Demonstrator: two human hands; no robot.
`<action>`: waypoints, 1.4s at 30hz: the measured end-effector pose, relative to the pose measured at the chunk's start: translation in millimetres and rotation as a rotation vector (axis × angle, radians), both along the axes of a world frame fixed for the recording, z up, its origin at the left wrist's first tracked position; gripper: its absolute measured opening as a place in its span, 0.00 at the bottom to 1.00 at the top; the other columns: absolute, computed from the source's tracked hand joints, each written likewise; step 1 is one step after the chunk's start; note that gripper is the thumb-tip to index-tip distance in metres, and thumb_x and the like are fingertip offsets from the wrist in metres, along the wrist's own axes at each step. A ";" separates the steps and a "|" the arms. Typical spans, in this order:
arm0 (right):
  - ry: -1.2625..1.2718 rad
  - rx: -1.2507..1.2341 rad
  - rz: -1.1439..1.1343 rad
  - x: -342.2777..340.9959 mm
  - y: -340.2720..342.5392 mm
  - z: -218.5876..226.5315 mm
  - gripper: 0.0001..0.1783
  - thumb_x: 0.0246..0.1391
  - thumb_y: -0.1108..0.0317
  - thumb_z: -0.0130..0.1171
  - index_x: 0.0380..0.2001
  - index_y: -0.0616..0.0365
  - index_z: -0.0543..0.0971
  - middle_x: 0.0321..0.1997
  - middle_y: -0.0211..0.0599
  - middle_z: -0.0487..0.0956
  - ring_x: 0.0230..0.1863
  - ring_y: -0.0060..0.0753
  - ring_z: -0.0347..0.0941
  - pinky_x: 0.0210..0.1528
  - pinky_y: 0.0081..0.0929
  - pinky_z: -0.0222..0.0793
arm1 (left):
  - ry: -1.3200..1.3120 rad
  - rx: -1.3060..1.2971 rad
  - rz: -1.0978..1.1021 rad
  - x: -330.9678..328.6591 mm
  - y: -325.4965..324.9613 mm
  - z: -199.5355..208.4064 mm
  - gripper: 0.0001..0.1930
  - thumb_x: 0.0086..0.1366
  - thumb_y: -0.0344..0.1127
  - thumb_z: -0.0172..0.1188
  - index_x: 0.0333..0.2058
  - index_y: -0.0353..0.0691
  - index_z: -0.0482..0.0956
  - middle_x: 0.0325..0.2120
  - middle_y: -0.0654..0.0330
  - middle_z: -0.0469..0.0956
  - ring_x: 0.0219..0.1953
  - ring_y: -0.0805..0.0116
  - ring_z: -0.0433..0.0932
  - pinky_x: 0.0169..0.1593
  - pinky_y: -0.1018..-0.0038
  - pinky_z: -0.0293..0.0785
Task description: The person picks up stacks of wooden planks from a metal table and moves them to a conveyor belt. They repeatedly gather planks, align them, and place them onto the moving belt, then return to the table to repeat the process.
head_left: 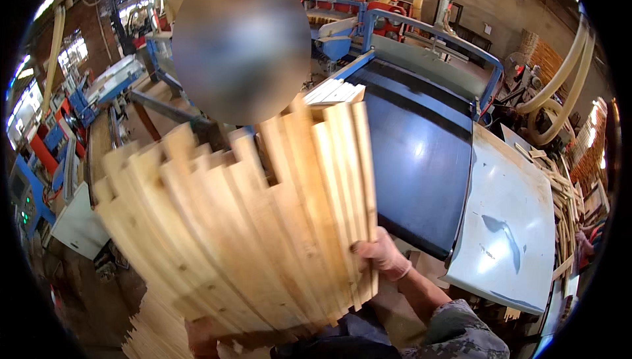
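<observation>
A wide bundle of pale wooden strips (250, 227), side by side with uneven ends, is held up in front of me and tilts to the left. My right hand (385, 254), in a light glove, grips the bundle's right edge, thumb on the near face. At the bundle's lower left my left hand (201, 337) bears the weight; its fingers are hidden by the wood. Below that hand lies a further pile of wooden strips (157, 326), apart from the bundle.
A machine with a dark conveyor belt (421, 161) and blue frame stands right of the bundle. Beside it is a pale metal table (510, 221), with loose wood scraps (565, 204) beyond. Far left stands a control panel (25, 194). A blurred round patch hides part of the background.
</observation>
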State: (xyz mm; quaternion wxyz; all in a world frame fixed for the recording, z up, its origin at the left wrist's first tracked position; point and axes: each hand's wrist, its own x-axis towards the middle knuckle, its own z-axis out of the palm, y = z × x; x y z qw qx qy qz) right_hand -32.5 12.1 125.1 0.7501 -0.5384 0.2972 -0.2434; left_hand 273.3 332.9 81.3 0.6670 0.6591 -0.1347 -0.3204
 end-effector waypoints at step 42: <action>0.015 0.284 -0.763 -109.2 -303.0 -110.6 0.22 0.65 0.60 0.68 0.55 0.65 0.82 0.48 0.36 0.86 0.48 0.33 0.83 0.54 0.32 0.79 | -1.217 0.227 -0.927 -71.9 -585.7 51.2 0.45 0.67 0.60 0.68 0.71 0.31 0.69 0.68 0.40 0.73 0.72 0.46 0.70 0.75 0.56 0.64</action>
